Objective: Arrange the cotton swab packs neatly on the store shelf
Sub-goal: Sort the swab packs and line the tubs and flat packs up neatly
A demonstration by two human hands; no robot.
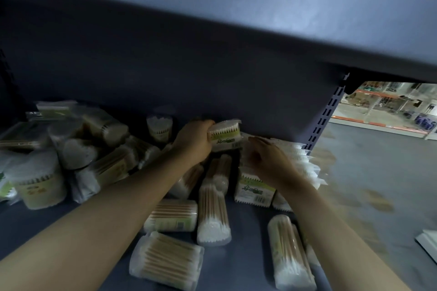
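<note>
My left hand (194, 140) grips a flat cotton swab pack with a green label (225, 136), held up near the shelf's back wall. My right hand (267, 160) rests with curled fingers on a row of similar flat packs (300, 163) stacked at the shelf's right end; whether it pinches one is unclear. Another green-label pack (255, 192) stands below that hand. Several round tubs of wooden-stick swabs (214, 210) lie scattered on the dark shelf board (246, 271).
A jumbled heap of tubs and bagged packs (71, 153) fills the left side. The upper shelf (236, 19) overhangs close above. A slotted upright (327, 113) marks the right end, with open store floor (378, 172) beyond.
</note>
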